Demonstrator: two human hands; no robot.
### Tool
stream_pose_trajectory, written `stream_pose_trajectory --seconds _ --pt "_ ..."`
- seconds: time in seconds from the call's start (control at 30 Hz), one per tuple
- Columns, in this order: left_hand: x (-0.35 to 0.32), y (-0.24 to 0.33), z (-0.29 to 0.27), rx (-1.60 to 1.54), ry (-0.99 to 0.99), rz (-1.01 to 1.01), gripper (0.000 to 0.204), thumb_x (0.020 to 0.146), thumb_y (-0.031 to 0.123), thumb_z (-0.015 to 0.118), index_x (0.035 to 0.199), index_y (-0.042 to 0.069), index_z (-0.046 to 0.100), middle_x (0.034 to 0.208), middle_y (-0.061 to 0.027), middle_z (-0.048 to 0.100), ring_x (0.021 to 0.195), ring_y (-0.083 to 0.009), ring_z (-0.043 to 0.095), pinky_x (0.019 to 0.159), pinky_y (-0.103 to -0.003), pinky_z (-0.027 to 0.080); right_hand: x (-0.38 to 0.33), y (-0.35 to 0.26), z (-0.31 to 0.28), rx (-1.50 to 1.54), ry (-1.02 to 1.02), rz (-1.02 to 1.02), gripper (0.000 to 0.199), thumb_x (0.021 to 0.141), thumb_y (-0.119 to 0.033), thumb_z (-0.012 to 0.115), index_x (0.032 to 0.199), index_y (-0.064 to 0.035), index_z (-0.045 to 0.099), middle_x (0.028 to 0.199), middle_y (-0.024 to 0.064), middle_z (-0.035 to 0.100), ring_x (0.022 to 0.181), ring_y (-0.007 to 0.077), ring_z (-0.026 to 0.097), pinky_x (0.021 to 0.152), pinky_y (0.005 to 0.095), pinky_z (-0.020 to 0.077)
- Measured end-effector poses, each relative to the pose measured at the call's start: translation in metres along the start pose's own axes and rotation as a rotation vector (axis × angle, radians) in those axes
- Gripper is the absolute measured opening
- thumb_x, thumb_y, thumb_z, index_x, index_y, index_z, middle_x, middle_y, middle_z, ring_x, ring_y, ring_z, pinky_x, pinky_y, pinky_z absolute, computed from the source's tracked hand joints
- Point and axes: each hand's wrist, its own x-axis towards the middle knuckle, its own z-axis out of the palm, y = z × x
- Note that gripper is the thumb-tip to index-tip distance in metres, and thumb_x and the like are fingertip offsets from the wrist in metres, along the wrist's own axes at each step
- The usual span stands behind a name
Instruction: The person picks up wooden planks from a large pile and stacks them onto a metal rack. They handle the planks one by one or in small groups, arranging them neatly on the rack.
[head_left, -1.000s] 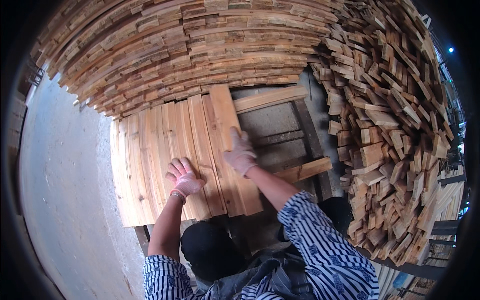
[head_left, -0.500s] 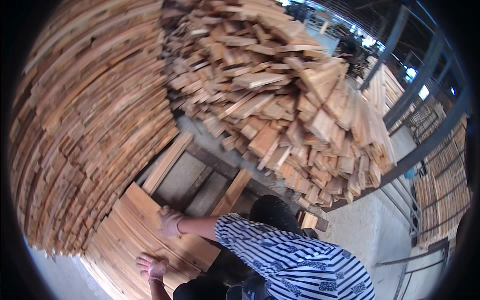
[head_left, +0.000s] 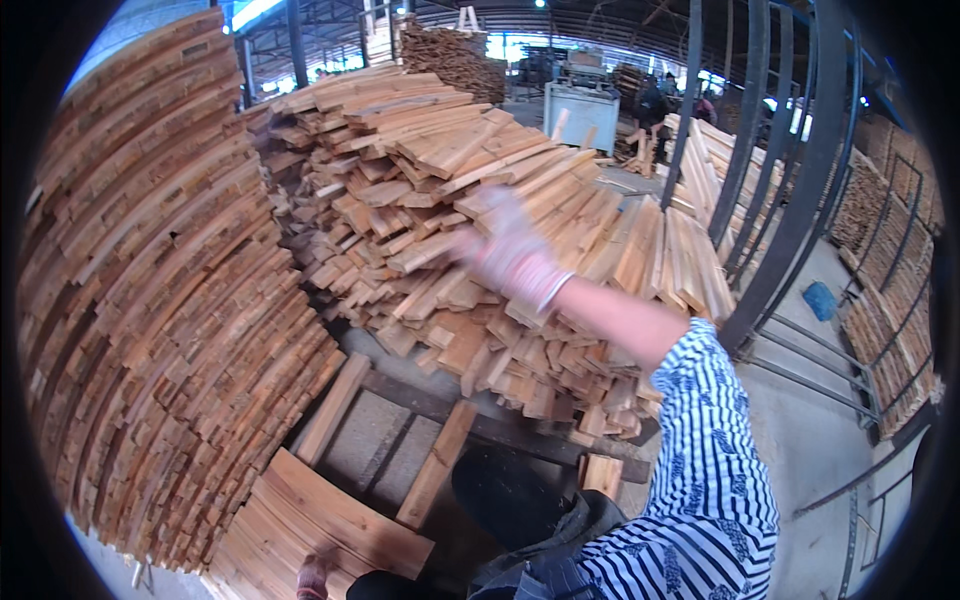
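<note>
My right hand (head_left: pixel 515 250), in a pale knitted glove, reaches out over a large heap of loose wooden planks (head_left: pixel 440 330). Its fingers are spread, blurred by motion, and hold nothing I can see. Down at the lower edge, my gloved left hand (head_left: pixel 312 578) rests on a layer of wooden boards (head_left: pixel 300 520) laid side by side. Only part of that hand shows; it looks flat on the wood. Beyond these boards, wooden bearers (head_left: pixel 437 465) lie across a dark frame on the floor.
A tall, tight stack of boards (head_left: pixel 160 320) rises at the left. Dark metal posts (head_left: pixel 745 150) stand to the right of the heap. Farther back are a light-blue machine cabinet (head_left: pixel 582 115) and more timber piles. A blue object (head_left: pixel 820 300) lies on the concrete floor.
My right hand has lifted off the boards and swung forward and right over the heap. My left hand stays on the boards. The view has tilted up, showing more of the hall.
</note>
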Motion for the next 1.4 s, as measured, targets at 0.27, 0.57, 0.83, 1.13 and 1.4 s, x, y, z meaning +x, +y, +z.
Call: stream_pose_trajectory --seconds 0.27,0.57,0.83,1.13,1.4 --pt "0.024 0.348 -0.116 -0.535 0.129 0.296 0.061 0.093 0.028 0.065 0.145 -0.002 0.050 0.141 -0.0169 0.059 0.130 -0.0241 0.056 0.108 -0.034 0.044 0.074 0.134 0.055 0.387 -0.007 1.088 0.106 0.092 -0.073 0.043 0.159 0.0046 0.015 0.161 0.0295 0.028 0.150 0.0406 0.029 0.121 0.0427 0.0276" --pt "0.116 0.706 -0.196 -0.744 0.236 0.673 0.060 0.101 0.028 0.061 0.152 0.006 0.039 0.142 -0.0151 0.054 0.127 -0.0244 0.055 0.107 -0.031 0.045 0.101 0.142 0.072 0.398 0.034 1.321 0.111 0.073 -0.060 0.078 0.157 -0.0042 0.030 0.160 0.0340 0.018 0.139 0.0484 0.040 0.113 0.0493 0.0378" --pt "0.180 0.796 -0.127 -0.133 0.546 0.653 0.081 0.092 0.050 0.065 0.158 0.018 0.029 0.163 -0.0225 0.028 0.143 -0.0313 0.044 0.117 -0.040 0.036 0.092 0.152 0.089 0.442 0.043 1.330 0.116 0.075 -0.065 0.075 0.160 -0.0061 0.023 0.158 0.0387 0.007 0.137 0.0529 0.041 0.113 0.0492 0.0397" --pt "0.098 0.816 -0.082 0.214 0.292 0.738 0.095 0.090 0.064 0.061 0.156 0.005 0.028 0.160 -0.0333 0.020 0.129 -0.0384 0.057 0.099 -0.037 0.054 0.043 0.247 0.026 0.640 -0.158 1.125 0.105 0.084 -0.062 0.066 0.157 0.0007 0.027 0.158 0.0299 0.032 0.144 0.0413 0.039 0.118 0.0411 0.0320" --pt "0.162 0.823 -0.073 0.058 0.404 0.665 0.091 0.091 0.065 0.059 0.159 0.013 0.031 0.160 -0.0329 0.022 0.149 -0.0440 0.027 0.122 -0.044 0.026 0.044 0.204 0.015 0.503 -0.132 1.181 0.109 0.081 -0.049 0.077 0.160 -0.0033 0.019 0.162 0.0263 0.023 0.143 0.0387 0.040 0.116 0.0411 0.0362"
